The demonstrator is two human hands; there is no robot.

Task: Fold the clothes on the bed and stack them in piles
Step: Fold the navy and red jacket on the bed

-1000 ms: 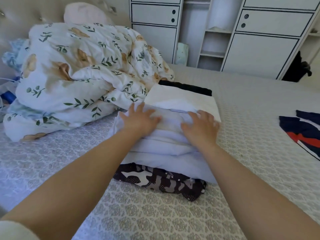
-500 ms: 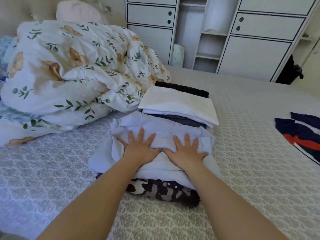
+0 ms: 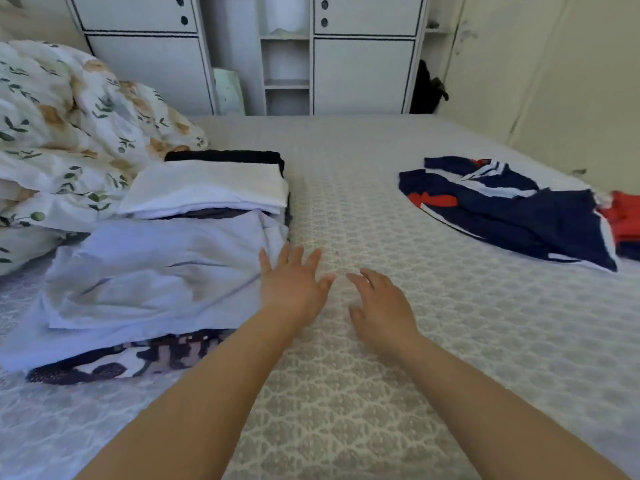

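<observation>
Head view: left hand (image 3: 294,284) and right hand (image 3: 381,306), each grip loose and empty, between lilac pile (image 3: 156,275) and navy garment (image 3: 519,209).

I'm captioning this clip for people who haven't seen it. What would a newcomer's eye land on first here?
Two bare forearms reach up the middle, the left hand and right hand open over the patterned bedspread, holding nothing. On the left sits a pile topped by a pale lavender folded garment, with a white folded garment on the pile behind it. Far right lies an unfolded navy, red and white garment.
</observation>
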